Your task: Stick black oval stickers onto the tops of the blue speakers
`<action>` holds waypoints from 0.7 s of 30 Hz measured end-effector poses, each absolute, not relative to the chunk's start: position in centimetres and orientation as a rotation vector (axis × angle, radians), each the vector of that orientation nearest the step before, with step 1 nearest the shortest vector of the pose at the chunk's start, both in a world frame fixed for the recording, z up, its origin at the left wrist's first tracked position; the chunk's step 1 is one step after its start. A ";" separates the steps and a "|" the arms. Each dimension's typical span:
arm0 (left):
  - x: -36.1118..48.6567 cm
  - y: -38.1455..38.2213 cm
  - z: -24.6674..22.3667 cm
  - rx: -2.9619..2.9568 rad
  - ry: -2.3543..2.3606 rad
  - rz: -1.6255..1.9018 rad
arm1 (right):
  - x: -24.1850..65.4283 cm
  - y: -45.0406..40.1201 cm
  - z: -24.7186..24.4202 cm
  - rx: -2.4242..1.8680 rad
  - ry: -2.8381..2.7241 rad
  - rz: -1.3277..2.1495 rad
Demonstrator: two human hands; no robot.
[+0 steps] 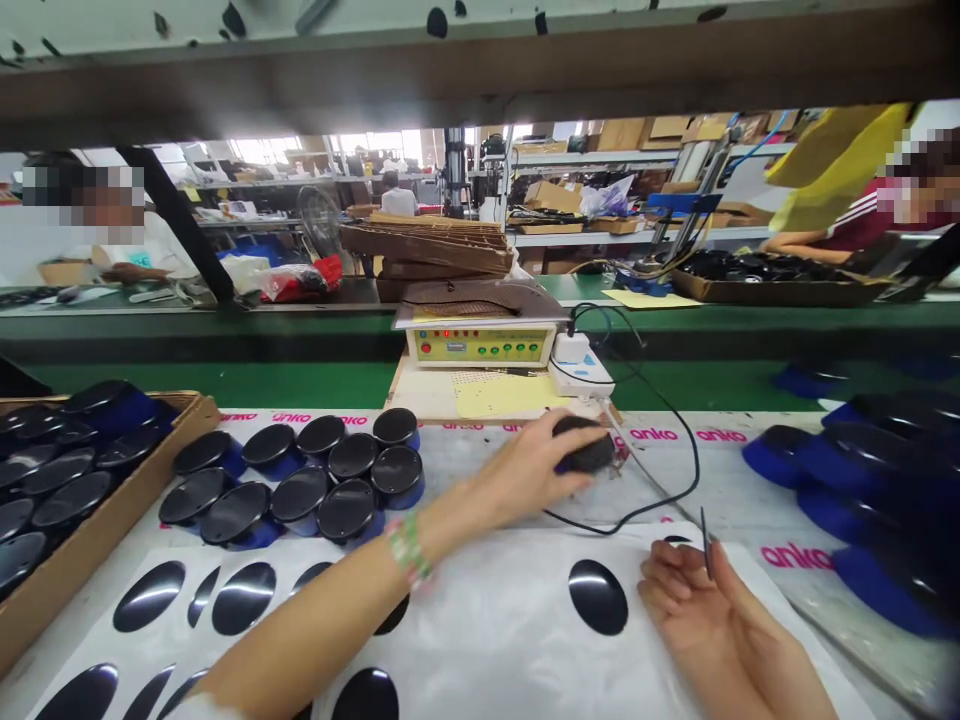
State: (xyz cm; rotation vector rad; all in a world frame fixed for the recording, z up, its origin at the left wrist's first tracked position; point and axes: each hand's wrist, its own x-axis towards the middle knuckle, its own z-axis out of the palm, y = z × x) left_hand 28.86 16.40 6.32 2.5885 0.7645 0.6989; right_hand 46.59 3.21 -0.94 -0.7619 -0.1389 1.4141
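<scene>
A big shiny white sheet with black round patches [510,610] is running off the bottom edge. The left hand [531,465] is reaching forward, its fingers curling around and partly hiding a dark, round, plastic-looking piece [589,452] near a white plastic power strip [583,377]. The right hand [709,615] is showing its palm, thumb and finger pinching a thin dark disc [706,543], which is showing only its edge.

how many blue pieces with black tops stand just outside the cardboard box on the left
10 black-topped blue pieces: five along the near side, five behind them, right of the cardboard box. Others could be hidden.
</scene>
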 end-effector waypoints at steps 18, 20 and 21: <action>18.2 2.0 0.7 2.385 1.053 1.031 | 36.7 1.8 2.3 -1.095 -0.453 1.420; 18.4 1.9 0.2 2.410 1.062 1.096 | 35.8 1.7 2.0 -1.080 -0.445 1.416; 18.6 1.8 0.1 2.430 1.082 1.126 | 35.5 1.6 1.9 -1.077 -0.444 1.411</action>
